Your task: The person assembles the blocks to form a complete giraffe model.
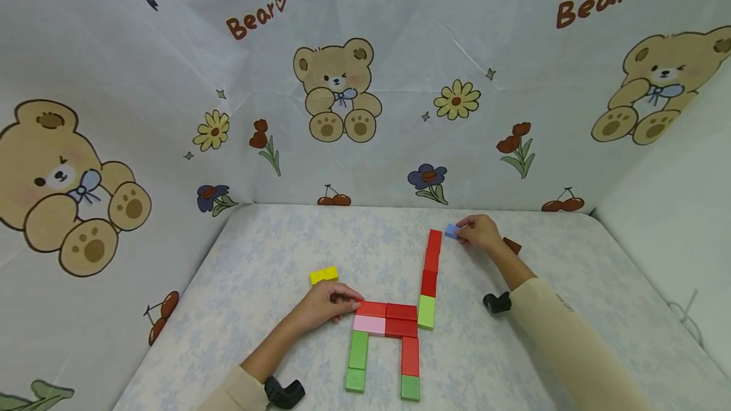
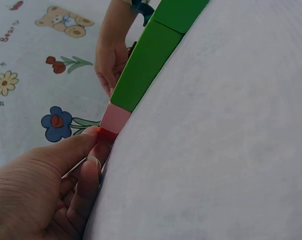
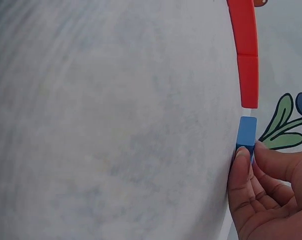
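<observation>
My right hand (image 1: 480, 232) pinches a small blue block (image 3: 247, 131) between thumb and fingers, low over the table near the far end of a line of red blocks (image 1: 431, 251). A gap shows between the blue block and the nearest red one in the right wrist view. With thumb and fingertips, my left hand (image 1: 322, 304) pinches the left end of a red block (image 1: 371, 309) in the flat block figure. Below it lie a pink block (image 1: 369, 325) and two green blocks (image 1: 358, 351); a light green block (image 1: 426, 312) joins the line.
Yellow blocks (image 1: 323, 274) lie just beyond my left hand. A brown block (image 1: 512, 245) is partly hidden behind my right wrist. Black wrist straps show on both arms. A bear-print cloth (image 1: 400, 144) hangs behind the table (image 1: 274, 233).
</observation>
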Available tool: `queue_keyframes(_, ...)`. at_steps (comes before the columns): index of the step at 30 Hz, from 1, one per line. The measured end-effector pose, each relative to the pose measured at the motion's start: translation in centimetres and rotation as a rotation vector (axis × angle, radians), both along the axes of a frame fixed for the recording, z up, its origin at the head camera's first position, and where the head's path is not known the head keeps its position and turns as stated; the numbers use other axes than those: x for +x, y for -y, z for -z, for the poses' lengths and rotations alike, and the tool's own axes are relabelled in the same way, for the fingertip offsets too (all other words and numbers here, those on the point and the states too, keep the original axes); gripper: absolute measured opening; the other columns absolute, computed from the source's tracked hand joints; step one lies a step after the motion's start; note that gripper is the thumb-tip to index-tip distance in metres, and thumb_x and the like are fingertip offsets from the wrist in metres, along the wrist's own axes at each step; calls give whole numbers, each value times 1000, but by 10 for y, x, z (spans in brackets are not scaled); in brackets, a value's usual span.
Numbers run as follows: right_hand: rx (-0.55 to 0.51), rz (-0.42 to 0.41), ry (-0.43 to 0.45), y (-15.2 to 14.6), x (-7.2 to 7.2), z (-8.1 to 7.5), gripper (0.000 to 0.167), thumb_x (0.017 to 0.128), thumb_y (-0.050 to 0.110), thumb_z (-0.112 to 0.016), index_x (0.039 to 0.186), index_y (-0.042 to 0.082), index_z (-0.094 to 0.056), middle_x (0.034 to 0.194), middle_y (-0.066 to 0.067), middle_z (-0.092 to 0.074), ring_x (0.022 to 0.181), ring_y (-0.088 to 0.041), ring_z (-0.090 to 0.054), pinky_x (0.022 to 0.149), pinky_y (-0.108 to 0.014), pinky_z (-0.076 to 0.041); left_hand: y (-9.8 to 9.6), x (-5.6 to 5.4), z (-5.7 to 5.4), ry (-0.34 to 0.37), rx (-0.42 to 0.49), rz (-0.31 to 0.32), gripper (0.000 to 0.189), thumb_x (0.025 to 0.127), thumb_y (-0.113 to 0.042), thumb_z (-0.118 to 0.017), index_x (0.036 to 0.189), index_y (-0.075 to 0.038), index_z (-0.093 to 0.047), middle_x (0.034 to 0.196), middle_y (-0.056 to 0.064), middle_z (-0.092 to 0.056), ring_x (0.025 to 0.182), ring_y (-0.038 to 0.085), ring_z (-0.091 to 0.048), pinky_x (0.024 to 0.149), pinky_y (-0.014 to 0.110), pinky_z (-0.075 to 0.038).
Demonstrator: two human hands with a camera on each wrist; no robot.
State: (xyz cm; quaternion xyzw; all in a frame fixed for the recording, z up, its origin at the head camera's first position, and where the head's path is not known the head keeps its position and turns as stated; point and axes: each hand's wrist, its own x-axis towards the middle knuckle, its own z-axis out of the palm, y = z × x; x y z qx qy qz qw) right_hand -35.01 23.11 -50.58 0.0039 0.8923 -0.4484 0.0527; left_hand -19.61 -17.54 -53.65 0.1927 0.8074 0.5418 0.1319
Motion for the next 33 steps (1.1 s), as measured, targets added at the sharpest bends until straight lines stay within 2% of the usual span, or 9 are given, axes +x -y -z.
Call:
queue_keyframes(5, -96, 58, 59, 4, -1, 0, 29, 98, 4, -64, 122, -12, -62, 88, -14, -71, 66, -11, -67, 64, -25, -59, 1, 0, 1, -7, 2, 11, 14, 93, -18, -77, 106, -17, -80, 76, 5, -64, 54, 13, -52, 51, 23, -50)
queue_keyframes(8, -126, 84, 79, 7, -4, 1, 28, 98, 4, -65, 122, -11, -62, 85, -12, -70, 66, -11, -67, 63, -25, -59, 3, -3, 5, -8, 7, 25, 15, 92, -23, -78, 106, -20, -80, 73, 5, -63, 53, 12, -53, 51, 24, -51)
queue_keyframes(14, -112, 97, 84, 12, -9, 2, 29, 99, 8, -65, 123, -9, -63, 86, -11, -70, 64, -10, -65, 62, -25, -59, 4, -2, 4, 10, 23, 26, 15, 92, -22, -77, 107, -20, -80, 78, 7, -68, 55, 12, -53, 52, 24, -50)
queue_keyframes(20, -142, 121, 96, 14, -15, 5, 29, 96, 10, -70, 119, -9, -66, 78, -6, -69, 61, -10, -64, 59, -25, -58, 3, -3, 4, 10, 25, 25, 14, 92, -21, -77, 106, -20, -80, 81, 7, -70, 55, 12, -53, 53, 23, -50)
queue_keyframes(25, -122, 143, 95, 17, -17, 5, 30, 94, 12, -74, 117, -6, -69, 76, -3, -68, 60, -9, -62, 57, -24, -56, 3, -3, 4, 9, 23, 25, 13, 92, -21, -77, 105, -20, -80, 82, 6, -71, 54, 12, -53, 52, 23, -50)
queue_keyframes(33, -16, 146, 85, 26, -13, 2, 32, 95, 20, -73, 121, 2, -73, 86, -7, -66, 68, -16, -57, 59, -24, -50, 3, -2, 4, 12, 22, 18, 13, 92, -20, -77, 105, -19, -80, 83, 6, -71, 54, 13, -53, 52, 24, -50)
